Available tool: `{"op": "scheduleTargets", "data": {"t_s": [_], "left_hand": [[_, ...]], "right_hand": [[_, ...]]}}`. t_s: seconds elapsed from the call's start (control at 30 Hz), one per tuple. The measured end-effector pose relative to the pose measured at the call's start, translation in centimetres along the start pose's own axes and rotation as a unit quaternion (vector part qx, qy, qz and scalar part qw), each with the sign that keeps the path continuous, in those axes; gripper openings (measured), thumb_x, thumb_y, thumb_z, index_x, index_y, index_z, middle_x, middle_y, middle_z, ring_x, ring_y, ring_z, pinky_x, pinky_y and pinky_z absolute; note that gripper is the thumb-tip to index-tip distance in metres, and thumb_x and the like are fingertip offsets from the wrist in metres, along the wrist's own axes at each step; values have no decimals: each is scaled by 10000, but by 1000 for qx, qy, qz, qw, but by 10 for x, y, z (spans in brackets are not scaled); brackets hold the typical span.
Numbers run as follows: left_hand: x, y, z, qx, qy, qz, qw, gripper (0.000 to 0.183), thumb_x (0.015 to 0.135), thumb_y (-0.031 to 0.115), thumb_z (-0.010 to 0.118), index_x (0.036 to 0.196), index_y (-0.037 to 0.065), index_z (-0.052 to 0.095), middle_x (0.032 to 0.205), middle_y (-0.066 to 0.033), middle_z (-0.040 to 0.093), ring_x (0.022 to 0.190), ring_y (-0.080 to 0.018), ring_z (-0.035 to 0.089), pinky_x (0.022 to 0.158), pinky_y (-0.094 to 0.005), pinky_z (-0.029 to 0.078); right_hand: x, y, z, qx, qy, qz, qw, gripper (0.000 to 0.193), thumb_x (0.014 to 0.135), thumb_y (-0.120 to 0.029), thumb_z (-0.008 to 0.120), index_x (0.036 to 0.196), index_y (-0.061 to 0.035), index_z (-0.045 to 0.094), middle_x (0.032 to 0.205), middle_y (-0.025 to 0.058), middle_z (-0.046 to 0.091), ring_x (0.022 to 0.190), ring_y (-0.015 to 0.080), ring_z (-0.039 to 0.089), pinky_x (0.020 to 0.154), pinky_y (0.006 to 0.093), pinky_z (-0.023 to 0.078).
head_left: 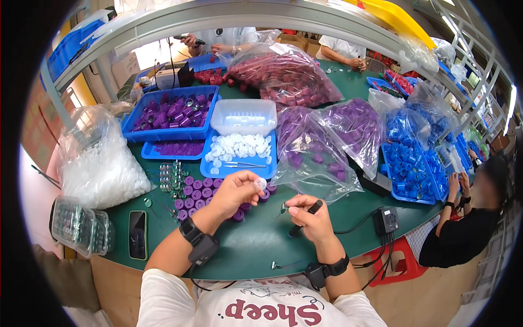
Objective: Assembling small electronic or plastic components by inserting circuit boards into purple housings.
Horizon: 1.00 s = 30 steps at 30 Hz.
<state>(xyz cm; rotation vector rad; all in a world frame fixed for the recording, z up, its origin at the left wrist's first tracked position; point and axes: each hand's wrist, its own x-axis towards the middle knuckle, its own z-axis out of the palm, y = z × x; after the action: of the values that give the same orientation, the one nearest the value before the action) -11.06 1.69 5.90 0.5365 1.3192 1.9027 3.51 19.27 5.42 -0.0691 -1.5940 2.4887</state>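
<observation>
My left hand pinches a small translucent white disc between thumb and fingertips, above the front of the blue tray. That tray holds many similar white discs and metal tweezers. To the right, my right hand grips a black pen-shaped tool slanting through its fingers. Its thumb and fingertip also hold a small green circuit piece with thin wires. Rows of purple round caps stand on the green table, partly hidden by my left hand.
Left are a bag of white parts, a phone, clear boxes and stacked circuit pieces. Bags of purple parts lie ahead; blue parts and a cabled black box sit right. Co-workers are nearby.
</observation>
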Motion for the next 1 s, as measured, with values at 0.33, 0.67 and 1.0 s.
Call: {"op": "scheduleTargets", "data": {"t_s": [0.33, 0.67, 1.0], "left_hand": [[-30, -30, 15, 46, 6, 16, 999, 176, 833, 144, 661, 955, 20, 635, 790, 15, 607, 628, -33, 520, 571, -188, 451], [-44, -43, 22, 112, 33, 51, 992, 208, 859, 12, 554, 1060, -26, 588, 801, -25, 624, 745, -65, 603, 668, -203, 505], [-43, -45, 22, -15, 97, 101, 990, 250, 825, -18, 620, 1069, -56, 588, 859, -50, 641, 792, -73, 602, 684, -192, 493]], "right_hand": [[-2, 11, 18, 8, 17, -40, 999, 193, 806, 28, 634, 994, 59, 600, 760, 72, 618, 522, 37, 426, 457, 186, 283], [-3, 21, 22, -112, 54, -62, 990, 128, 858, -47, 612, 938, 53, 606, 703, 67, 612, 496, 35, 450, 457, 169, 335], [-3, 29, 26, -75, 73, -23, 994, 61, 845, -7, 586, 886, 37, 575, 688, 98, 626, 438, 30, 425, 410, 171, 314]]}}
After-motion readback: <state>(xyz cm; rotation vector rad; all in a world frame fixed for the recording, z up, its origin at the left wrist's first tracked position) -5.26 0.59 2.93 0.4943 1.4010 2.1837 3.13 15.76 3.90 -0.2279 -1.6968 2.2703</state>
